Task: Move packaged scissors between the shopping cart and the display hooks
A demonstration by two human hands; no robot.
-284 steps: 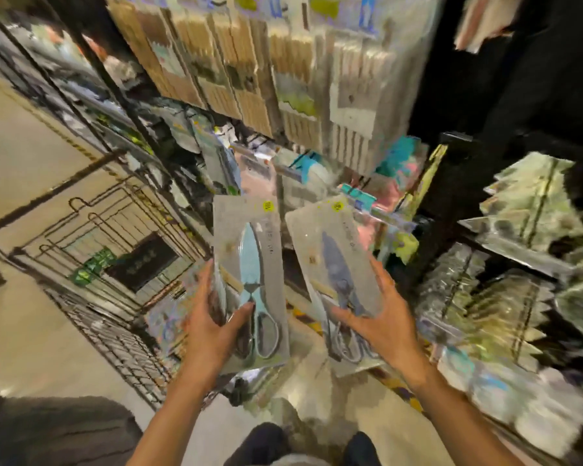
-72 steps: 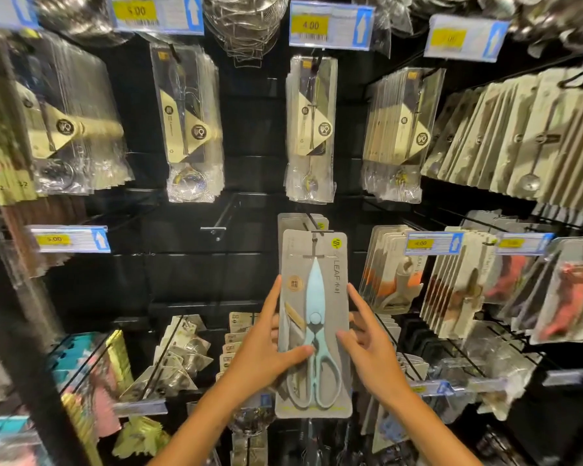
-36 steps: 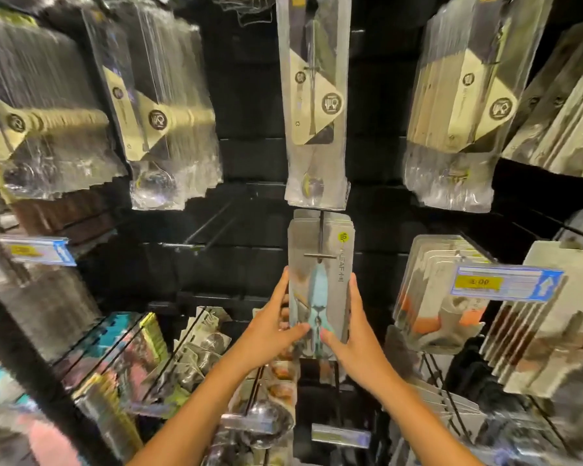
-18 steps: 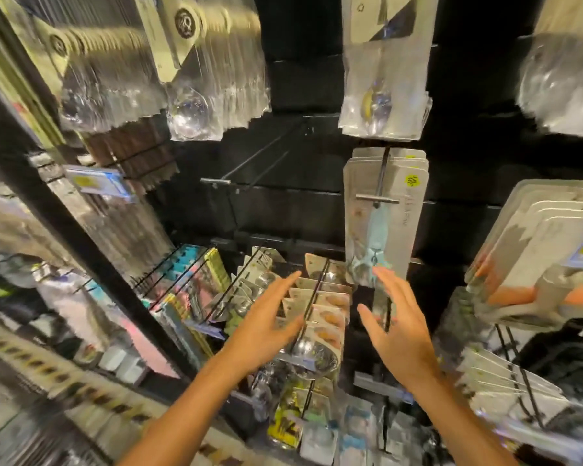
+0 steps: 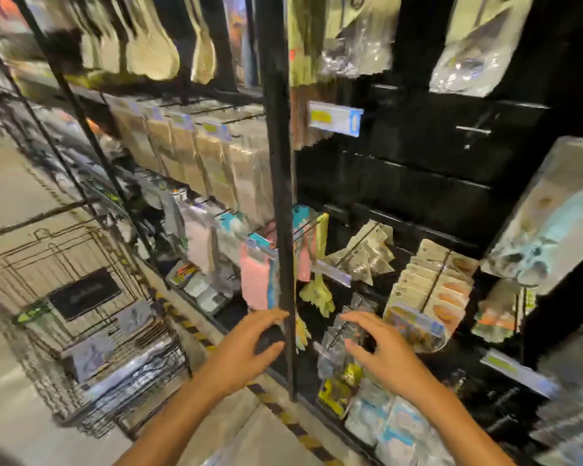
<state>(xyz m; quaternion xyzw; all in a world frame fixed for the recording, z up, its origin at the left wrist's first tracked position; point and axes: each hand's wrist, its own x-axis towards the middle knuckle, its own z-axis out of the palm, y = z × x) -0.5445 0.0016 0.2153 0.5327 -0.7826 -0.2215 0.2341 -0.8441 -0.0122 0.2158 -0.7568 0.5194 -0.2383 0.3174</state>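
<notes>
Bare and holding nothing, our left hand (image 5: pixel 249 351) and right hand (image 5: pixel 381 351) hover low in the middle of the frame, fingers spread and loosely bent, apart from each other on either side of the black upright post (image 5: pixel 278 203) of the rack. At the right edge, a packaged pair of scissors (image 5: pixel 549 227) with pale blue handles hangs on the display, well above the right hand. In the lower left sits the wire shopping cart (image 5: pixel 91 331), with more grey scissor packs (image 5: pixel 91 354) lying flat in its basket.

We judge the step in hand to be a reach back to the cart for another pack. To do it well, we should swing both hands left past the post, take one card by its edges without bending it, and keep the hang hole uppermost, ready for the hook.

Motion blur spoils the writing: the blue-and-yellow price tag (image 5: pixel 335 117) above centre cannot be read, nor the dark placard (image 5: pixel 85 292) on the cart.
</notes>
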